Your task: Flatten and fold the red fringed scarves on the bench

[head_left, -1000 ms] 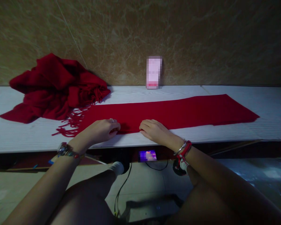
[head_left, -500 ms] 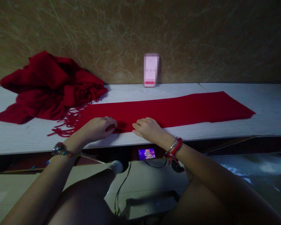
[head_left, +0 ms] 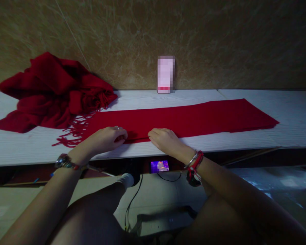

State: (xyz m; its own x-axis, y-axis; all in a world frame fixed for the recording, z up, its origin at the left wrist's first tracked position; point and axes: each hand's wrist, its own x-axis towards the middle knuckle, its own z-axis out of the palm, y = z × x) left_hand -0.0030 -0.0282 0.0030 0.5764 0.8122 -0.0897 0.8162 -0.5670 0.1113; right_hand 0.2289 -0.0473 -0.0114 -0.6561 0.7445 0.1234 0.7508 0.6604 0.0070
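Observation:
A folded red scarf (head_left: 193,119) lies lengthwise along the white tabletop (head_left: 293,109), its fringe spread at the left end. My left hand (head_left: 112,137), with a ring on one finger, rests at the scarf's near edge; its fingers are curled and closed on that edge. My right hand (head_left: 164,139) is a short way to the right, fingers pressed together on the same near edge. A strip of scarf shows between the two hands. Beyond my left hand sits a crumpled heap of red fringed cloth (head_left: 48,92).
A pink-white box-like object (head_left: 165,75), blurred out, stands against the brown marbled wall (head_left: 206,41). Below the table's front edge a lit phone (head_left: 159,166) lies on a dark ledge, with a black cable (head_left: 135,197) hanging near my legs.
My right hand has slid slightly to the right along the scarf's near edge. My left hand keeps its place, and the scarf lies much as before.

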